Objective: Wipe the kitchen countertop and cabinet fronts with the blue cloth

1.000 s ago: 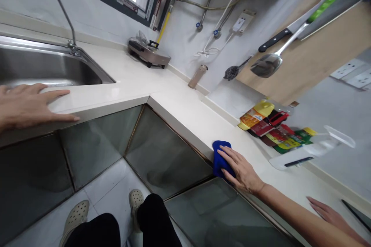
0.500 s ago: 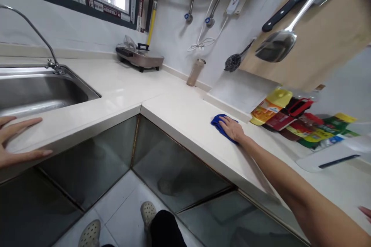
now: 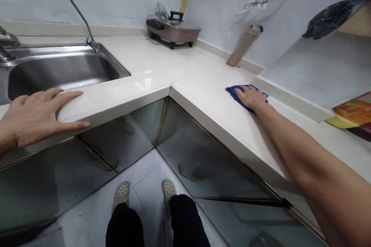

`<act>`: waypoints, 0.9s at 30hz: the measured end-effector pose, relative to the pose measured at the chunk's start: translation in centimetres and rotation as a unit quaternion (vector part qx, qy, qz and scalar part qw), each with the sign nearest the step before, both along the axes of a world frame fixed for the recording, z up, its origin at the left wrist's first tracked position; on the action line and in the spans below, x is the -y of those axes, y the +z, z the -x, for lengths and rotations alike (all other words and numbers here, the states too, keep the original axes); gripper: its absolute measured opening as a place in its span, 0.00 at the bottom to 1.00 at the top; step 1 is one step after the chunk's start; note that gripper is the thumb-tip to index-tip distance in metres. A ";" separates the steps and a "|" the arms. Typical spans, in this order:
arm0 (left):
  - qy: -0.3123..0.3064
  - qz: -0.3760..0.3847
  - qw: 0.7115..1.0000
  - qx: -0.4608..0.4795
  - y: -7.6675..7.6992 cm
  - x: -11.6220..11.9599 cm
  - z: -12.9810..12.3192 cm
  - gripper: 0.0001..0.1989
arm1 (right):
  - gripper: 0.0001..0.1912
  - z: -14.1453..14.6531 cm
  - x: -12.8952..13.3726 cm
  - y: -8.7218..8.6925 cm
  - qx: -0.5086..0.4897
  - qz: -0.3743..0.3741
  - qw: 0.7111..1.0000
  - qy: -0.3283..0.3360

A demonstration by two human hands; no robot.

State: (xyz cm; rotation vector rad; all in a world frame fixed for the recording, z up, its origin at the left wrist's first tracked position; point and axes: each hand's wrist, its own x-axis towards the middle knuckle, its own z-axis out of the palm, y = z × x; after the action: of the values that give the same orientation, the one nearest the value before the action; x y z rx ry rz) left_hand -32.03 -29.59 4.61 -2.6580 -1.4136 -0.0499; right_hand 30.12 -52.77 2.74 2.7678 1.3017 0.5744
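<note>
My right hand (image 3: 252, 97) presses flat on a blue cloth (image 3: 242, 102), which lies on the white countertop (image 3: 199, 96) right of the inner corner. Its fingers point toward the back wall and the cloth shows around them. My left hand (image 3: 43, 114) rests with fingers spread on the counter's front edge, just in front of the steel sink (image 3: 66, 70), and holds nothing.
A brown electric cooker (image 3: 174, 31) stands in the back corner. A beige bottle (image 3: 244, 45) is beside the right wall. A black scrubber (image 3: 329, 19) hangs at upper right, above yellow and orange packaging (image 3: 352, 114). The faucet (image 3: 69, 0) arches behind the sink.
The view has turned left and closer to the corner. My right hand and the cloth are nearer the bottle and the corner. More of my left hand shows on the counter edge.
</note>
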 end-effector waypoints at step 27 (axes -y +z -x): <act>-0.010 0.074 0.990 0.121 -0.6 -1.0 0.2 0.72 | 0.31 22.3 16.9 -7.7 0.285 0.140 0.868 0.383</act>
State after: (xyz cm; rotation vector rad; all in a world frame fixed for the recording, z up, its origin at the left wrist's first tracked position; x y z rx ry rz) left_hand -32.20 -28.59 4.00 -2.8691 -1.5127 -0.2901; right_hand 7.83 -69.65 -4.96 1.5692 2.0420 1.0152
